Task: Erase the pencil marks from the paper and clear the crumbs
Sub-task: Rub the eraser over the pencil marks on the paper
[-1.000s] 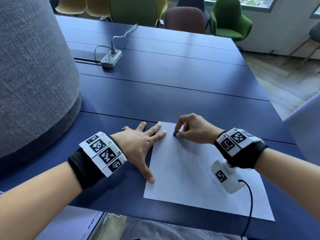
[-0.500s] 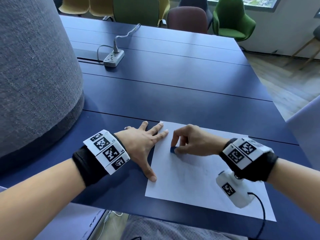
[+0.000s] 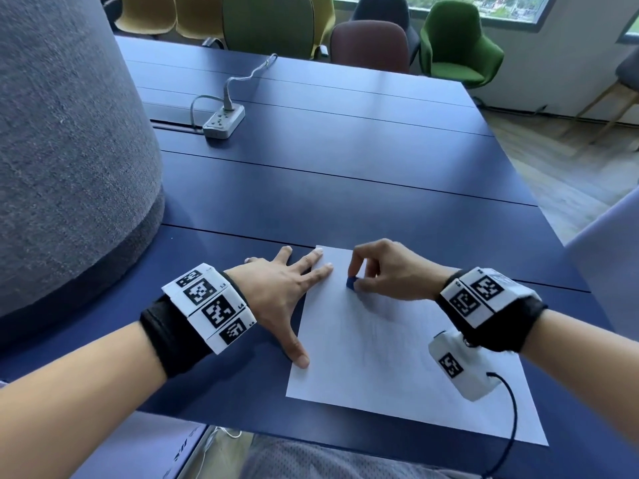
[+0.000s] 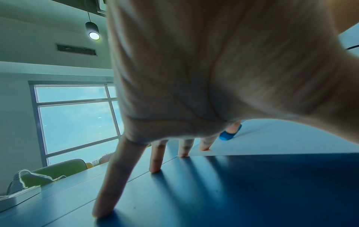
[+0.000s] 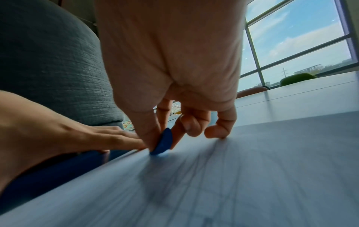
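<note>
A white sheet of paper [image 3: 397,368] with faint pencil marks lies near the front edge of the dark blue table [image 3: 345,188]. My right hand [image 3: 387,274] pinches a small blue eraser [image 3: 351,282] between thumb and fingers and presses it on the paper's far left part. The same eraser [image 5: 163,142] touches the sheet in the right wrist view, and the eraser [image 4: 227,136] shows beyond my left fingers. My left hand [image 3: 280,288] lies flat with fingers spread, fingertips and thumb pressing on the paper's left edge. No crumbs can be made out.
A large grey upholstered form [image 3: 69,150] stands at the table's left. A grey power strip [image 3: 224,122] with its cable sits farther back. Green, maroon and yellow chairs [image 3: 456,43] line the far side. A black cable [image 3: 508,420] hangs from my right wrist over the paper.
My right hand has rubbed the eraser back and forth on the paper's far left part: toward me first, then away again. The left hand has stayed on the paper's edge.
</note>
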`<state>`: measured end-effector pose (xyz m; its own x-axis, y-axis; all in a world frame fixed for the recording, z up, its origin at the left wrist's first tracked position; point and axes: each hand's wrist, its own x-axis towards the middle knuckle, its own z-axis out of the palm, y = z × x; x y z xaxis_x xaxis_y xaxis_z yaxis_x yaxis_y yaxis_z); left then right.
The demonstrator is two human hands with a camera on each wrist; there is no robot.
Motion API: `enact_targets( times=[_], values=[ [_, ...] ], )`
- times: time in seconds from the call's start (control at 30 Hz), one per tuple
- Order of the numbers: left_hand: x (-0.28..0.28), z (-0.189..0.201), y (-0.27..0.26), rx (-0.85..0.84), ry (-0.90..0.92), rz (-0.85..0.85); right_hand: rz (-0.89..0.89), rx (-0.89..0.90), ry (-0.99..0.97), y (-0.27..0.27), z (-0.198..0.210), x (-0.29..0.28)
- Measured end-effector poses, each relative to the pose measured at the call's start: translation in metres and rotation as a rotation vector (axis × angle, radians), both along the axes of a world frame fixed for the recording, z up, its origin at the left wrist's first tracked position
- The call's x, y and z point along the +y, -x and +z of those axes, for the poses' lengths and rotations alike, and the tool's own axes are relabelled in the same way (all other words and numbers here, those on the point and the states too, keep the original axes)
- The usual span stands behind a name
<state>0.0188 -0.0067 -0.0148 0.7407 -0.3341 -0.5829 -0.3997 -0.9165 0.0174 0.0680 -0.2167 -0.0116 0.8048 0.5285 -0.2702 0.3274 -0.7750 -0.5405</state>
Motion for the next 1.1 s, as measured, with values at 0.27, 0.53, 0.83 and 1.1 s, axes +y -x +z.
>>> enact_targets(
  times=[0.27,0.53,0.83,1.1],
  values=[
    [0.000,0.000,-0.001,-0.012,-0.004,-0.012,-0.107,-0.065,-0.043,-0.004,-0.002,0.003],
    [0.001,-0.003,-0.003,0.010,-0.001,0.003,-0.009,0.022,-0.059,0.013,-0.001,0.010],
    [0.001,0.000,-0.001,-0.003,0.004,-0.002,0.101,0.062,-0.081,0.032,-0.001,0.019],
    [0.001,-0.001,0.000,0.000,-0.006,0.001,0.162,0.096,-0.067,0.040,0.002,0.021]
  ],
)
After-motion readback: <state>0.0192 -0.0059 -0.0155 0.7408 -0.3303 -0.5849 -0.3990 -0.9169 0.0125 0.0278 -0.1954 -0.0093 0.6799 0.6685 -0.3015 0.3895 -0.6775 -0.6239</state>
